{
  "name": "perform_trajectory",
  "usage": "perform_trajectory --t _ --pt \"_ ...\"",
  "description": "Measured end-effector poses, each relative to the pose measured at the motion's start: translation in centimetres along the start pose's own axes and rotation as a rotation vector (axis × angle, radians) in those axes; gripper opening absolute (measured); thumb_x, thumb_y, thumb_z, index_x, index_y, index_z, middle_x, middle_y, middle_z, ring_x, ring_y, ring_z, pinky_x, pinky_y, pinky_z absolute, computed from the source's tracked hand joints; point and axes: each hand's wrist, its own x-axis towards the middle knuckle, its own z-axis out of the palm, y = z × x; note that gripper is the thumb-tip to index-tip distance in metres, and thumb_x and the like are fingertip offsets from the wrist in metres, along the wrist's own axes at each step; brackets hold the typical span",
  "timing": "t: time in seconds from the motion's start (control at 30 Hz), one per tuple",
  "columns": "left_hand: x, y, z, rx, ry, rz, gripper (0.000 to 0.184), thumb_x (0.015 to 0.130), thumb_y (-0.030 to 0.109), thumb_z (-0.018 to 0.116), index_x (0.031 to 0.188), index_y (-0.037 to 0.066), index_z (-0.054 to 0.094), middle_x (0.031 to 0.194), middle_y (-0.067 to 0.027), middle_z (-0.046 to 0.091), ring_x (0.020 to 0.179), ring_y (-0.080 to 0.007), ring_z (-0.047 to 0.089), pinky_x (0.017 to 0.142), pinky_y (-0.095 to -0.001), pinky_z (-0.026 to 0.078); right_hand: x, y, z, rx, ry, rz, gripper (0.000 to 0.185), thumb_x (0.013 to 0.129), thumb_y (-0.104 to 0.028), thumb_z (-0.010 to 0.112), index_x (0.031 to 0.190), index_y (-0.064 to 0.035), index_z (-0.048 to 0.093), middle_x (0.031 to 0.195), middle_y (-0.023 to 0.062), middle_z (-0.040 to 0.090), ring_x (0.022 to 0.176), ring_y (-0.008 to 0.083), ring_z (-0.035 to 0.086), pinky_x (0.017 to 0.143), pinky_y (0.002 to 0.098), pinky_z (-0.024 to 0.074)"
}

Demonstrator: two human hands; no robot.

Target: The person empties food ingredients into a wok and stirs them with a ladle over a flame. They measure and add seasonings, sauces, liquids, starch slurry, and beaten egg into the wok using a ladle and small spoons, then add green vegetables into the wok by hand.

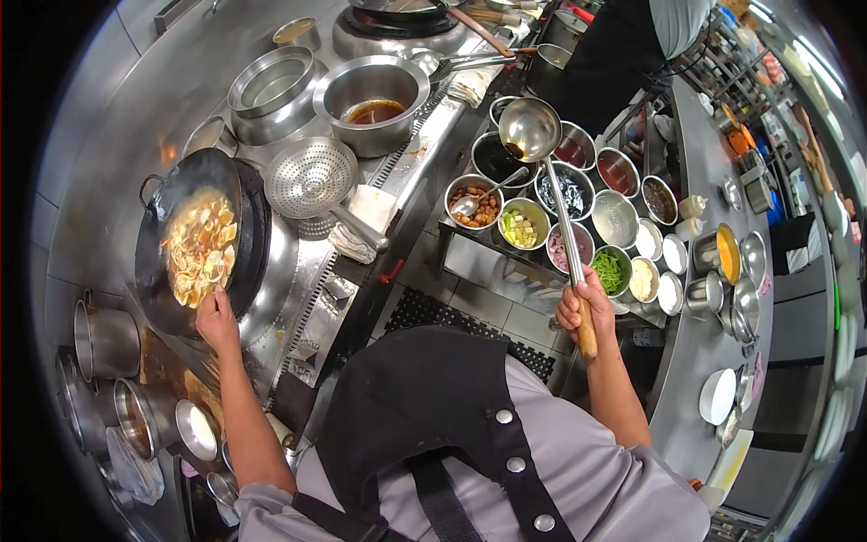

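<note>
My left hand (217, 321) is closed at the near rim of a black wok (153, 262), fingers partly hidden. The wok tilts over the burner, and sliced pale food (200, 248) lies inside it. My right hand (585, 305) wraps round the wooden handle end of a long steel ladle (562, 217). The ladle's bowl hangs above the seasoning containers, with a little dark liquid in it. Beneath and beside it stand chopped green and white vegetables (521, 226), diced purple-pink pieces (571, 248), green strips (612, 271) and a spoon (479, 200) in brown chunks.
A perforated strainer (312, 176) rests right of the wok, near a deep pot of reddish-brown liquid (372, 99). A small flame (167, 149) shows behind the wok. Another person in a dark apron (610, 54) stands at the upper right. Steel pots (107, 339) crowd the lower left.
</note>
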Motion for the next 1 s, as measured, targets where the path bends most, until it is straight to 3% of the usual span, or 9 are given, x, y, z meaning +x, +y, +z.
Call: perform_trajectory --t 0.27,0.53,0.67,0.7,0.83,0.97,1.0 --pt "-0.1 0.1 -0.2 0.014 0.02 0.015 0.041 0.1 0.027 0.065 0.072 -0.001 0.057 0.068 -0.023 0.056 0.062 -0.0423 0.053 0.059 -0.0489 0.042 0.0 -0.4 0.6 0.222 -0.046 0.068 0.028 0.103 -0.016 0.053 0.13 -0.0188 0.049 0.071 0.0056 0.051 0.046 0.0125 0.045 0.042 0.0262 0.0361" --pt "-1.8 -1.5 -0.5 0.042 0.022 -0.087 0.033 0.095 0.025 0.069 0.071 0.003 0.064 0.071 -0.0173 0.061 0.065 -0.0357 0.058 0.063 -0.0466 0.046 -1.7 -0.5 2.3 0.319 -0.098 0.185 0.032 0.105 -0.018 0.047 0.137 -0.0219 0.048 0.07 0.0033 0.047 0.047 0.0113 0.044 0.042 0.0246 0.0357" --pt "-3.7 -0.8 -1.8 -0.061 0.107 0.025 0.033 0.088 0.022 0.075 0.062 0.007 0.061 0.062 -0.0116 0.058 0.058 -0.03 0.057 0.058 -0.0437 0.044 -5.0 -0.1 6.1 0.317 -0.162 0.305 0.042 0.107 -0.018 0.043 0.148 -0.0243 0.042 0.074 0.0049 0.047 0.049 0.0123 0.046 0.043 0.0259 0.0361" --pt "-4.2 0.2 -3.2 -0.076 0.102 0.001 0.036 0.088 0.023 0.074 0.06 0.007 0.057 0.061 -0.0123 0.056 0.058 -0.0312 0.056 0.057 -0.0444 0.044 -5.1 0.1 6.7 0.293 -0.221 0.324 0.053 0.108 -0.02 0.04 0.158 -0.0104 0.026 0.074 0.004 0.047 0.051 0.0122 0.047 0.046 0.0273 0.0379" --pt "-5.1 2.2 -4.5 -0.062 0.083 -0.047 0.037 0.086 0.023 0.075 0.06 0.007 0.054 0.063 -0.0141 0.057 0.061 -0.0361 0.059 0.059 -0.0475 0.047 -3.1 1.2 11.3 0.303 -0.4 0.496 0.057 0.108 -0.022 0.04 0.159 -0.0077 0.023 0.076 0.0064 0.048 0.051 0.0137 0.049 0.046 0.0279 0.0383" --pt "-5.9 2.1 -4.8 -0.066 0.093 -0.058 0.037 0.085 0.025 0.075 0.061 0.006 0.055 0.063 -0.0147 0.058 0.063 -0.0358 0.06 0.06 -0.0474 0.048 -0.1 3.8 18.8 0.283 -0.538 0.692 0.054 0.107 -0.02 0.04 0.157 -0.0046 0.026 0.079 0.0059 0.048 0.055 0.0129 0.051 0.049 0.0283 0.0383" --pt "-6.0 2.1 -5.1 -0.067 0.081 -0.061 0.037 0.086 0.026 0.075 0.061 0.005 0.056 0.063 -0.0149 0.058 0.063 -0.0361 0.06 0.06 -0.0474 0.048 0.6 4.7 20.6 0.24 -0.505 0.739 0.052 0.106 -0.019 0.043 0.155 -0.0054 0.032 0.076 0.0042 0.049 0.049 0.0115 0.048 0.045 0.0273 0.0398"
